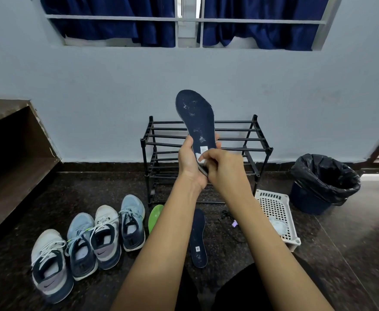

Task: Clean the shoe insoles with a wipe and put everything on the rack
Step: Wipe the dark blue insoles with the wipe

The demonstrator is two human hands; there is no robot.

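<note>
My left hand [189,161] grips the heel end of a dark navy insole [196,116], held upright in front of the black rack [260,142]. White specks dot the insole's surface. My right hand [221,168] pinches a small white wipe [201,160] against the insole near its heel. A second navy insole [198,237] lies flat on the dark floor below my arms. A green insole [154,216] lies beside it, partly hidden by my left forearm. The rack's bars carry nothing.
Several sneakers [89,241] stand in a row on the floor at the left. A white perforated basket [276,212] holding wipes sits at the right, with a black-lined bin [323,182] behind it. A brown wooden step [11,158] is at far left.
</note>
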